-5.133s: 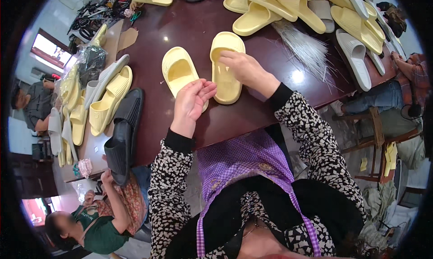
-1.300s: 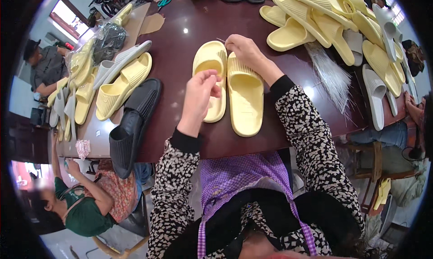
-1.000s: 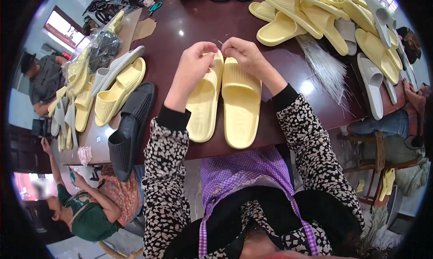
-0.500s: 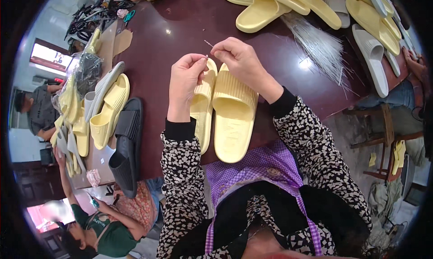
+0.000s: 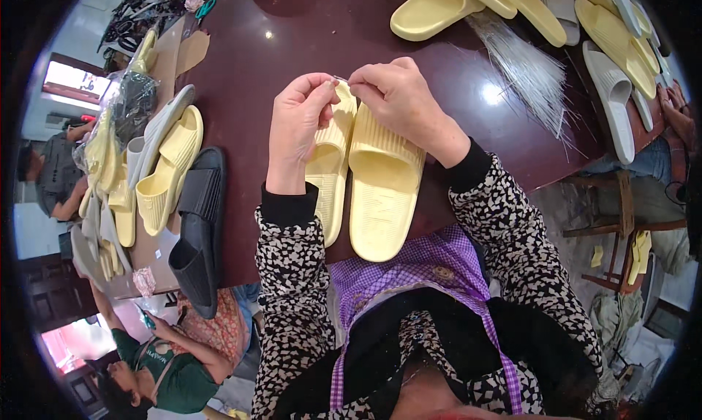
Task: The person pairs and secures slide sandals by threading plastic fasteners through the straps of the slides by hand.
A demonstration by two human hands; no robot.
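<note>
A pair of yellow slide slippers stands side by side at the table's front edge: the left slipper [image 5: 327, 189] and the right slipper [image 5: 382, 215], toes with open fronts pointing away from me. Over their far ends, my left hand [image 5: 296, 124] and my right hand [image 5: 411, 109] almost meet, both closed in a pinch. Between the fingertips shows a bit of thin strand [image 5: 339, 78]; most of it is hidden by the fingers. Where it runs relative to the slippers I cannot tell.
A bundle of thin clear strands [image 5: 523, 65] lies on the dark red table [image 5: 256, 113]. Yellow slides [image 5: 428, 14] and a grey slide [image 5: 614, 91] are farther right. Black slides [image 5: 201, 222] lie at left, where a person in green [image 5: 175, 369] sits.
My fingertips have come together, and the strand that stuck up from my right hand now lies mostly hidden between both hands. The slippers stay almost in place.
</note>
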